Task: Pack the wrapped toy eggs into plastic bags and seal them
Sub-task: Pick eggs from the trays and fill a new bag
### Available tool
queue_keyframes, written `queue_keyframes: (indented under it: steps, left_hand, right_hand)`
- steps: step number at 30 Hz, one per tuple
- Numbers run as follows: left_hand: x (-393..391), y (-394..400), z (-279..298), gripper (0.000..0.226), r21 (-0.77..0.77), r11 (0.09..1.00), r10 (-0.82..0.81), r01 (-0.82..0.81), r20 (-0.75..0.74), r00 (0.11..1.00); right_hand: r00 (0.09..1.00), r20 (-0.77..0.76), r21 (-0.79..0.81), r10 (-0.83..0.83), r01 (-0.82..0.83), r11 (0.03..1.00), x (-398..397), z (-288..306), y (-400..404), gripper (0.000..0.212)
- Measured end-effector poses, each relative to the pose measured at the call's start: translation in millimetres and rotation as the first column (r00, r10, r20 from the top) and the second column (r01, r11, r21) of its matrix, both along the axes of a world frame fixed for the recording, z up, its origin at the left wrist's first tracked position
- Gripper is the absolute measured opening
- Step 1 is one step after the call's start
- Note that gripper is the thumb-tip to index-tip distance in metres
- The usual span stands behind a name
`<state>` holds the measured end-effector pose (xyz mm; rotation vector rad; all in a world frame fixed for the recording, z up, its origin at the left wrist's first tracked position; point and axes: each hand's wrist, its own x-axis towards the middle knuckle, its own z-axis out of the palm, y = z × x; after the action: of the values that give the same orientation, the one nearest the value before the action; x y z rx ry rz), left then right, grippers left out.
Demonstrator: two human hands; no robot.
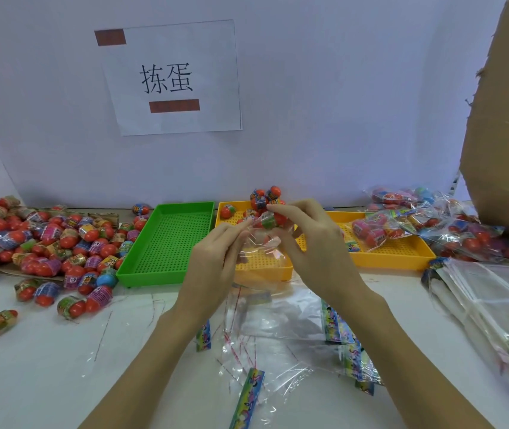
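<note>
My left hand (216,258) pinches the mouth of a clear plastic bag (258,252) held above the table. My right hand (312,243) grips a wrapped toy egg (270,220) with a green band at the bag's opening. Several more wrapped eggs (264,196) lie in the yellow tray (265,267) just behind my hands. A big pile of loose wrapped eggs (45,243) covers the table at the left.
An empty green tray (166,243) stands left of the yellow one. A second yellow tray (395,258) holds filled bags (380,230); more filled bags (479,239) pile at right. Empty bags (278,335) and a stack (494,305) lie nearby. Cardboard box (507,134) at right.
</note>
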<state>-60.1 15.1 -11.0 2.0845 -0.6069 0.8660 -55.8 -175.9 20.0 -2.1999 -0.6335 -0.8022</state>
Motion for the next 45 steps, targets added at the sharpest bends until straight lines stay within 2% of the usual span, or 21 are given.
queue_keyframes:
  steps: [3, 6, 13, 20, 22, 24, 27, 30, 33, 36, 38, 41, 45]
  left_hand:
    - [-0.3, -0.3, 1.8, 0.038, 0.03, 0.999, 0.039, -0.039, -0.012, 0.999]
    - [-0.7, -1.5, 2.5, 0.041, 0.04, 0.997, 0.069, -0.068, -0.033, 0.997]
    - [-3.1, -1.0, 4.8, 0.041, 0.073, 0.994, 0.082, -0.08, -0.021, 0.996]
    - [-2.6, -3.0, 2.4, 0.04, 0.151, 0.988, -0.005, 0.004, 0.008, 1.0]
    - [-2.4, -5.3, 2.0, 0.037, 0.054, 0.998, -0.041, 0.044, -0.059, 0.997]
    - [-3.2, -7.7, 3.2, 0.037, -0.139, 0.985, -0.126, 0.099, -0.206, 0.97]
    - [-5.6, -9.4, 8.8, 0.035, -0.447, 0.882, -0.342, 0.148, -0.391, 0.855]
    - [-6.7, -7.9, 11.6, 0.032, -0.595, 0.79, -0.468, 0.148, -0.43, 0.772]
    - [-6.8, -5.4, 11.7, 0.036, -0.656, 0.741, -0.533, 0.142, -0.446, 0.719]
    - [-6.2, -4.5, 12.5, 0.036, -0.639, 0.758, -0.515, 0.129, -0.466, 0.72]
    - [-5.4, -3.3, 13.7, 0.035, -0.674, 0.728, -0.547, 0.129, -0.457, 0.701]
    - [-3.8, -0.8, 14.6, 0.031, -0.678, 0.728, -0.532, 0.102, -0.465, 0.708]
    - [-2.7, -0.9, 10.1, 0.034, -0.67, 0.737, -0.51, 0.09, -0.463, 0.725]
  right_hand:
    - [0.996, -0.076, 0.217, 0.038, -0.02, 0.976, 1.7, 4.0, -3.1, 0.035]
    - [0.97, -0.178, 0.366, 0.166, -0.092, 0.926, 0.7, 5.6, -6.2, 0.034]
    - [0.955, -0.232, 0.21, 0.185, -0.136, 0.968, 4.9, 4.9, -13.0, 0.031]
    - [0.922, -0.292, 0.212, 0.255, -0.198, 0.957, 4.5, 4.6, -14.9, 0.029]
    - [0.898, -0.32, 0.259, 0.303, -0.225, 0.939, 3.9, 5.1, -16.8, 0.028]
    - [0.86, -0.358, 0.325, 0.362, -0.249, 0.912, 3.4, 6.2, -19.2, 0.028]
    - [0.844, -0.387, 0.312, 0.372, -0.26, 0.914, 3.6, 7.4, -22.3, 0.028]
    - [0.832, -0.4, 0.301, 0.384, -0.277, 0.913, 4.1, 7.9, -24.4, 0.024]
    - [0.818, -0.407, 0.264, 0.406, -0.32, 0.91, 4.9, 7.0, -25.2, 0.022]
    - [0.831, -0.398, 0.218, 0.389, -0.327, 0.92, 5.5, 5.0, -22.1, 0.023]
    - [0.85, -0.375, 0.204, 0.371, -0.315, 0.927, 5.3, 3.7, -18.9, 0.023]
    - [0.863, -0.371, 0.175, 0.343, -0.298, 0.939, 4.5, 2.6, -16.5, 0.012]
    - [0.877, -0.399, 0.074, 0.266, -0.259, 0.963, 1.3, -0.6, -9.7, 0.023]
